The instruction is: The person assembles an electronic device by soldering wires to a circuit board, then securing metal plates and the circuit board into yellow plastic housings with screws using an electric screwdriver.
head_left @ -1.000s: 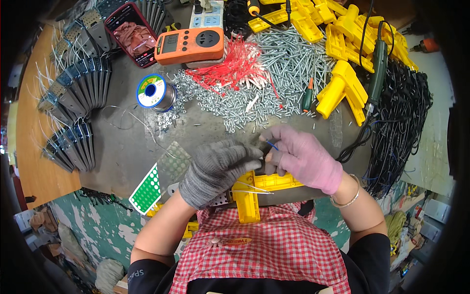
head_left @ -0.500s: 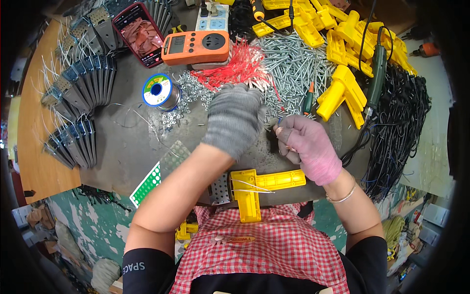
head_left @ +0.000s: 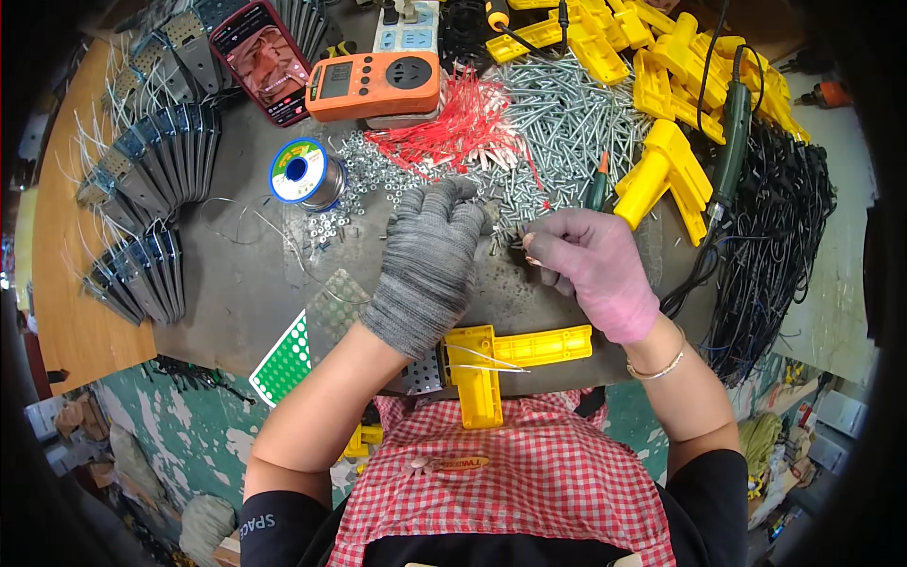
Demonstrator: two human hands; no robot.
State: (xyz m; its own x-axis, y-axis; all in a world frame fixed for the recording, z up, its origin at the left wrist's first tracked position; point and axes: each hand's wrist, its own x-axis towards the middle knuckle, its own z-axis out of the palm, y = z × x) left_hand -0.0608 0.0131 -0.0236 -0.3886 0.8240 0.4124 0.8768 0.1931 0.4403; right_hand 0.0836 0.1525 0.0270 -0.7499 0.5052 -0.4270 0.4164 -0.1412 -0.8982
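My left hand (head_left: 425, 260), in a grey knit glove, is over the near edge of a pile of small metal nuts (head_left: 373, 170). Its fingers are curled, and their tips and anything between them are hidden. To its right, my right hand (head_left: 605, 274) wears a pink glove with greyish fingers. Thumb and forefinger are pinched together near the scattered screws (head_left: 557, 123); what they hold is too small to make out. Below both hands, a yellow plastic handle shell (head_left: 480, 373) lies at the table edge, with pale wires across it and a perforated metal plate (head_left: 422, 375) beside it.
Red wires (head_left: 449, 123), a solder spool (head_left: 307, 175), an orange meter (head_left: 373, 85) and a phone (head_left: 260, 61) lie beyond. Yellow shells (head_left: 661, 175), a green-handled soldering iron (head_left: 732, 142) and black cables (head_left: 770, 246) crowd the right. Metal brackets (head_left: 165, 156) stand left.
My left hand has drawn back toward me and slightly left from the red wires and screws. The right hand stays pinched in nearly the same place.
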